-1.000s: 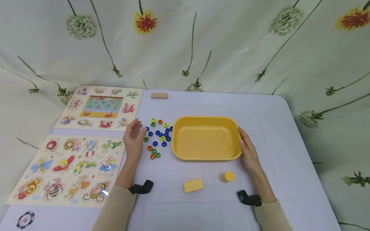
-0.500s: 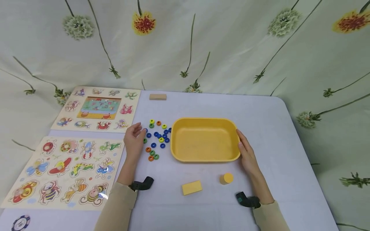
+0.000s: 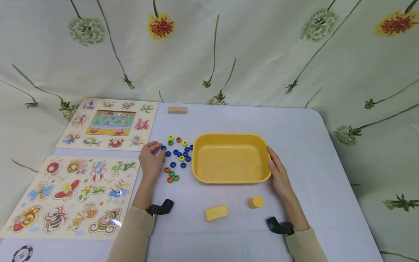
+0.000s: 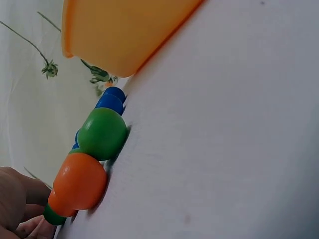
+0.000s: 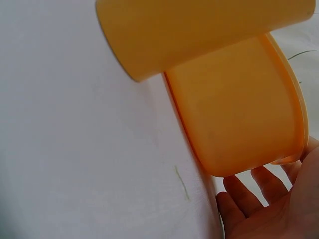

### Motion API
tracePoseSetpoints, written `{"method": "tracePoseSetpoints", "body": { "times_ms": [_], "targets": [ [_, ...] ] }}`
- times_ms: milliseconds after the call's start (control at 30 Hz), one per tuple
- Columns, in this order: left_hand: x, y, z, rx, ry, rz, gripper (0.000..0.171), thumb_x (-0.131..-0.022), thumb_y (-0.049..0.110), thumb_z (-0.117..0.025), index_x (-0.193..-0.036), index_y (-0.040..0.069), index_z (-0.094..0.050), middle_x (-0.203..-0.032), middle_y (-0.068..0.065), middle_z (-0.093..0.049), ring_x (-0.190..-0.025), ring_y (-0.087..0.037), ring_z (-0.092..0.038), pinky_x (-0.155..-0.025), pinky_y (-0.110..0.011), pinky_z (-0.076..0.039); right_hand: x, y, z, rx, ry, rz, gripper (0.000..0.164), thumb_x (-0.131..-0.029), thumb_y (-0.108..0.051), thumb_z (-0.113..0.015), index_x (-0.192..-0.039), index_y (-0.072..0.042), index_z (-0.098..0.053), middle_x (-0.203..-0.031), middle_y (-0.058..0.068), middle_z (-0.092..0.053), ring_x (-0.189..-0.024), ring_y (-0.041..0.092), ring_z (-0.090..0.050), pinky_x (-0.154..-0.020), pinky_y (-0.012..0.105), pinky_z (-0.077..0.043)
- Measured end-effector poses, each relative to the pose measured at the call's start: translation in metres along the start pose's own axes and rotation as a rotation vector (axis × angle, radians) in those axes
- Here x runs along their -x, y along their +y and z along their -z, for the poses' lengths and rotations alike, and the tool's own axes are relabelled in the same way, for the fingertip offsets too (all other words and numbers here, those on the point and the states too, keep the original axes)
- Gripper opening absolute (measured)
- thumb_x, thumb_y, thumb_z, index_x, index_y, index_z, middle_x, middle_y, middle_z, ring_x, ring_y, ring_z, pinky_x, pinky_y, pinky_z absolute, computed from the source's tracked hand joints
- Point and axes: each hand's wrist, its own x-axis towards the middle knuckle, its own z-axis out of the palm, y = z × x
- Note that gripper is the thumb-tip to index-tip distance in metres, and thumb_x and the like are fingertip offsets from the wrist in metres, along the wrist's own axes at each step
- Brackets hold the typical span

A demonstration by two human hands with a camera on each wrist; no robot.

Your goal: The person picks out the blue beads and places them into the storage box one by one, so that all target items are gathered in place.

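My left hand [image 3: 152,160] is at the left edge of several loose beads, its thumb and index fingertip closing on either side of a blue bead [image 3: 163,147]. More beads in blue, green, orange and yellow lie between it and a yellow plastic tray [image 3: 231,181]. In the left wrist view an orange bead [image 4: 79,181] and a green bead [image 4: 103,134] stand large in front, partly hiding the left fingers. My right hand [image 3: 282,178] rests against the tray's right end with fingers extended along the outer wall; the right wrist view shows them beside the tray [image 5: 239,114].
Two picture puzzle boards [image 3: 73,196] cover the table's left side. A yellow block [image 3: 216,213] and a yellow cylinder [image 3: 255,202] stand in front of the tray. A wooden block [image 3: 177,110] lies at the back, a poker chip [image 3: 22,254] at the front left.
The left hand's fingers have come down and closed in on the blue bead, which has shifted slightly toward the hand. The right hand stays against the tray; the head view has shifted a little.
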Motion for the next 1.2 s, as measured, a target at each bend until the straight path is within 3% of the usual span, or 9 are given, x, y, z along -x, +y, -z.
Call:
{"method": "tracePoseSetpoints", "body": {
  "times_ms": [133,233,300,367,467,633,733,900,1200],
  "targets": [
    [0.002,0.01,0.005,-0.023,-0.031,0.024,0.027,-0.085,0.017,-0.057,-0.11,0.007,-0.061,-0.121,-0.006,-0.048,-0.107,-0.02,-0.048,-0.089,-0.033,-0.043,0.0,-0.002,0.001,-0.003,0.0,-0.012,0.043,-0.095,-0.002,-0.029,-0.138,0.0,-0.026,-0.143,0.017,-0.024,-0.132,0.03,-0.018,-0.099,0.005,-0.018],
    [0.011,0.03,0.01,-0.041,-0.004,0.016,0.027,-0.084,0.02,-0.057,-0.109,0.01,-0.062,-0.114,-0.006,-0.052,-0.102,-0.02,-0.05,-0.08,-0.034,-0.045,0.0,-0.003,0.002,0.009,-0.011,-0.031,0.043,-0.095,-0.004,-0.029,-0.138,-0.002,-0.025,-0.144,0.015,-0.024,-0.133,0.029,-0.018,-0.101,0.008,-0.018],
    [0.021,0.051,0.011,-0.021,0.016,-0.046,0.026,-0.083,0.02,-0.059,-0.107,0.011,-0.062,-0.107,-0.006,-0.056,-0.095,-0.019,-0.053,-0.072,-0.036,-0.047,0.0,-0.003,0.002,0.022,-0.013,-0.039,0.043,-0.096,-0.005,-0.029,-0.139,-0.004,-0.026,-0.144,0.013,-0.025,-0.133,0.029,-0.019,-0.106,0.018,-0.018],
    [0.032,0.076,0.007,0.021,-0.022,-0.154,0.026,-0.081,0.02,-0.062,-0.106,0.011,-0.063,-0.101,-0.005,-0.059,-0.088,-0.017,-0.055,-0.066,-0.033,-0.048,-0.001,-0.003,0.003,0.03,-0.009,-0.04,0.043,-0.096,-0.006,-0.029,-0.139,-0.004,-0.026,-0.144,0.013,-0.025,-0.133,0.028,-0.019,-0.109,0.031,-0.017],
    [0.046,0.112,-0.01,0.152,-0.194,-0.291,0.025,-0.079,0.019,-0.066,-0.102,0.01,-0.064,-0.094,-0.005,-0.063,-0.081,-0.015,-0.057,-0.064,-0.027,-0.049,-0.001,-0.003,0.004,0.031,0.002,-0.039,0.043,-0.096,-0.006,-0.029,-0.139,-0.005,-0.027,-0.144,0.012,-0.026,-0.133,0.027,-0.019,-0.108,0.04,-0.015],
    [0.063,0.148,-0.063,0.233,-0.545,-0.341,0.024,-0.077,0.018,-0.068,-0.099,0.01,-0.065,-0.089,-0.001,-0.064,-0.078,-0.011,-0.058,-0.065,-0.02,-0.049,-0.001,-0.001,0.005,0.013,0.003,-0.043,0.043,-0.095,-0.005,-0.03,-0.138,-0.004,-0.027,-0.144,0.012,-0.026,-0.133,0.027,-0.019,-0.104,0.014,-0.017],
    [0.066,0.154,-0.099,0.203,-0.686,-0.361,0.022,-0.075,0.017,-0.07,-0.096,0.011,-0.067,-0.086,0.001,-0.065,-0.074,-0.01,-0.059,-0.063,-0.02,-0.049,-0.002,0.001,0.003,0.015,0.006,-0.046,0.043,-0.096,-0.005,-0.029,-0.138,-0.004,-0.027,-0.144,0.012,-0.026,-0.133,0.026,-0.019,-0.101,0.009,-0.017],
    [0.064,0.146,-0.145,0.172,-0.832,-0.412,0.017,-0.073,0.011,-0.071,-0.089,0.008,-0.069,-0.08,-0.001,-0.066,-0.068,-0.009,-0.058,-0.061,-0.019,-0.049,-0.002,0.002,0.001,0.033,0.02,-0.059,0.042,-0.096,-0.007,-0.029,-0.138,-0.005,-0.029,-0.143,0.011,-0.028,-0.133,0.025,-0.021,-0.107,0.023,-0.017],
    [0.064,0.13,-0.175,-0.044,-0.817,-0.518,0.017,-0.074,0.017,-0.07,-0.09,0.013,-0.07,-0.075,0.006,-0.064,-0.067,-0.003,-0.055,-0.061,-0.014,-0.044,-0.001,0.002,0.002,0.049,0.031,-0.056,0.042,-0.095,-0.006,-0.031,-0.138,-0.006,-0.03,-0.143,0.011,-0.029,-0.133,0.024,-0.022,-0.106,0.02,-0.017]
  ]
}}
